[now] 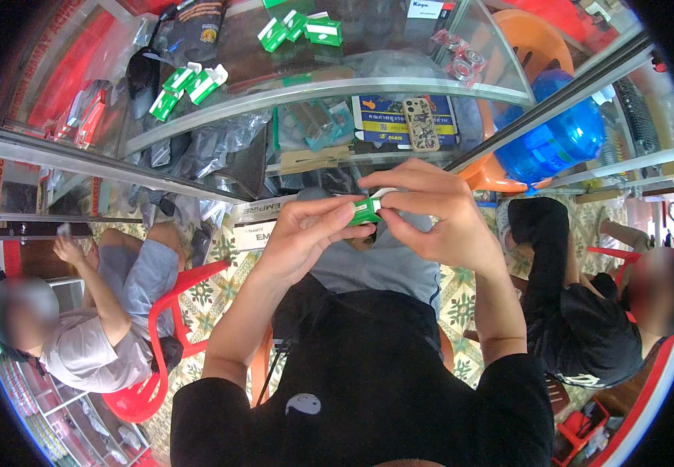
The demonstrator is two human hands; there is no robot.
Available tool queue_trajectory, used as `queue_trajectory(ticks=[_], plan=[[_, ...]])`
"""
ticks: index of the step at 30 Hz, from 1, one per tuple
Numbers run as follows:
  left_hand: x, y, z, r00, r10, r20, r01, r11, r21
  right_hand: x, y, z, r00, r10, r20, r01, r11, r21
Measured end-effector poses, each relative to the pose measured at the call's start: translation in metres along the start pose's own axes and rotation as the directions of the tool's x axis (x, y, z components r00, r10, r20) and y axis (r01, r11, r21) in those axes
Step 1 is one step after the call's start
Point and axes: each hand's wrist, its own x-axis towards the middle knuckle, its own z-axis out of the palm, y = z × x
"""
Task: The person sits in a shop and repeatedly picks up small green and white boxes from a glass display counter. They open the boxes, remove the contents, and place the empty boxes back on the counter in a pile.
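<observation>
My left hand (298, 237) grips a small green cardboard box (363, 211) between thumb and fingers, above my lap. A white flap stands up at the box's right end. There my right hand (439, 214) pinches the box with thumb and forefinger, its other fingers bent above. What is inside the box is hidden. Ahead on the glass counter lie more green boxes, some with white flaps raised: one group at the left (171, 95) and another at the middle (325, 33).
A glass display counter (313, 86) with metal edges spans the front. Inside lie a patterned phone (421, 124) and plastic bags. Red-wrapped round parts (461, 58) sit on top. A blue water bottle (554, 128) stands right. Seated people flank me, one on a red chair (162, 350).
</observation>
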Motion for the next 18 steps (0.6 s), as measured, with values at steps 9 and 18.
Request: queue_trajectory(ticks=[9, 18], plan=[[-0.006, 0.014, -0.021, 0.993, 0.069, -0.094, -0.075, 0.996, -0.052, 0.005, 0.026, -0.029, 0.868, 0.247, -0.431, -0.181, 0.965, 0.189], [-0.006, 0.031, -0.031, 0.955, 0.225, -0.194, -0.200, 0.970, 0.141, 0.071, 0.108, -0.068, 0.773, -0.385, -0.504, -0.143, 0.669, -0.730]])
